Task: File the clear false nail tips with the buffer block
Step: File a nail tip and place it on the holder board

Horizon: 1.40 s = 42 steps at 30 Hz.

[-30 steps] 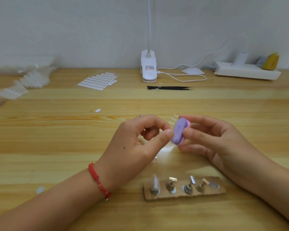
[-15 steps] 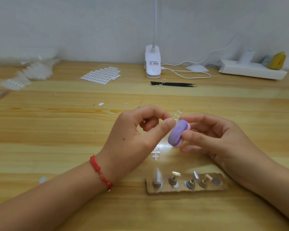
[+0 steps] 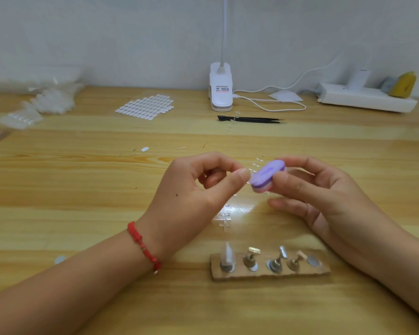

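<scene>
Evenly lit, slightly soft wide-angle view.
A white glare patch is seen on the desk (image 3: pixel 82 189) near its middle; far corners are blurred and bowed.

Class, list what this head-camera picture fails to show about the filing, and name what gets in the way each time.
Head view:
1. The clear nail tip: see-through, mostly covered by the left hand's thumb and the buffer block.
2. Where block meets tip: hidden behind the block, held by the right hand.
3. The lamp: head cut off by the top edge.
4. The lamp label: too small to read.
</scene>
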Tool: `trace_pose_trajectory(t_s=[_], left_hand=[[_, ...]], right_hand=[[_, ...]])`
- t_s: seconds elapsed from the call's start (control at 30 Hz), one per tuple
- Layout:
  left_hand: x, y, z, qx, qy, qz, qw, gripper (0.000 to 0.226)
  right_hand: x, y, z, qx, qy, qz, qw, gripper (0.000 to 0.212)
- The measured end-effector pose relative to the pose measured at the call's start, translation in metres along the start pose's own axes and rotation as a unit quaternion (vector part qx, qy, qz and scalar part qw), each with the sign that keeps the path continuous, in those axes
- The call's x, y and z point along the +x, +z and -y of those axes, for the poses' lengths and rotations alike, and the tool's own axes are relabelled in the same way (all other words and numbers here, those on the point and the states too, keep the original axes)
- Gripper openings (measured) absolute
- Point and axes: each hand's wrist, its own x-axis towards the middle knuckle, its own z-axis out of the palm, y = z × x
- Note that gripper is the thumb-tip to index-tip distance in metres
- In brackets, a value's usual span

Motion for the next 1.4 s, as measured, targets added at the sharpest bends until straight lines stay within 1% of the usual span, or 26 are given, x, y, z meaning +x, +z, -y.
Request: trace_pose_trajectory(t_s=[0.07,0.1,0.23,0.37,0.5,0.6,0.67,0.73,0.77,0.87,0.93,1.03,1.1,1.2,1.27,1.33,1.4], left_hand=[[-0.0005,0.0004,-0.0015,0.003,-0.001,0.007,1.000,0.010],[-0.0004,0.0008,-0.0017,0.003,-0.002,0.012,1.000,0.009],[0.0001,0.0005,-0.0011,-0.011,-0.011,0.000,1.000,0.011],[-0.0001,0.0006,-0.0013,-0.008,-0.008,-0.004,1.000,0.012],[0.0006,0.0002,-0.0006,-0.009,-0.008,-0.009,1.000,0.013],[0.0001,0.0013,-0.0016,-0.003,-0.008,0.025,1.000,0.012],[-0.0004,0.0019,-0.0017,0.003,-0.009,0.048,0.999,0.013],[-0.0011,0.0014,-0.0017,0.002,-0.010,0.048,0.999,0.013],[-0.0014,0.0011,-0.0018,0.004,-0.006,0.043,0.999,0.013],[-0.0010,0.0008,-0.0023,0.015,0.007,0.022,1.000,0.013],[-0.0011,0.0013,-0.0026,0.017,0.010,0.030,0.999,0.012],[-0.0020,0.0023,-0.0027,0.018,0.013,0.053,0.998,0.012],[-0.0020,0.0018,-0.0027,0.015,0.012,0.045,0.999,0.012],[-0.0015,0.0012,-0.0027,0.015,0.017,0.029,0.999,0.012],[-0.0015,0.0018,-0.0029,0.016,0.018,0.033,0.999,0.012],[-0.0019,0.0025,-0.0027,0.017,0.017,0.050,0.998,0.011],[-0.0023,0.0025,-0.0028,0.017,0.015,0.058,0.998,0.011]], right_hand=[[-0.0014,0.0022,0.0005,-0.023,0.010,0.028,0.999,0.024],[-0.0015,0.0021,0.0010,-0.020,0.013,0.029,0.999,0.024],[0.0004,-0.0036,0.0023,0.033,0.022,-0.010,0.999,0.028],[0.0000,-0.0014,0.0020,0.004,0.011,0.012,1.000,0.020],[-0.0013,-0.0005,0.0001,-0.031,-0.003,0.034,0.999,0.021],[-0.0030,0.0033,-0.0017,-0.073,-0.015,0.057,0.996,0.022],[-0.0013,0.0007,-0.0011,-0.040,-0.013,0.035,0.999,0.022],[0.0004,-0.0032,-0.0001,0.022,-0.007,0.001,1.000,0.020],[0.0002,-0.0036,0.0003,0.029,-0.009,-0.001,1.000,0.020],[-0.0019,0.0004,-0.0014,-0.058,-0.021,0.042,0.997,0.023],[-0.0034,0.0027,-0.0022,-0.091,-0.022,0.057,0.994,0.024],[-0.0014,-0.0003,-0.0017,-0.062,-0.025,0.034,0.997,0.023],[-0.0002,-0.0011,-0.0013,-0.033,-0.022,0.021,0.999,0.022],[-0.0021,0.0002,-0.0016,-0.067,-0.020,0.048,0.996,0.022],[-0.0028,0.0009,-0.0020,-0.090,-0.019,0.062,0.994,0.023],[-0.0014,-0.0006,-0.0024,-0.073,-0.022,0.039,0.996,0.026],[-0.0001,-0.0023,-0.0024,-0.031,-0.022,0.016,0.999,0.027]])
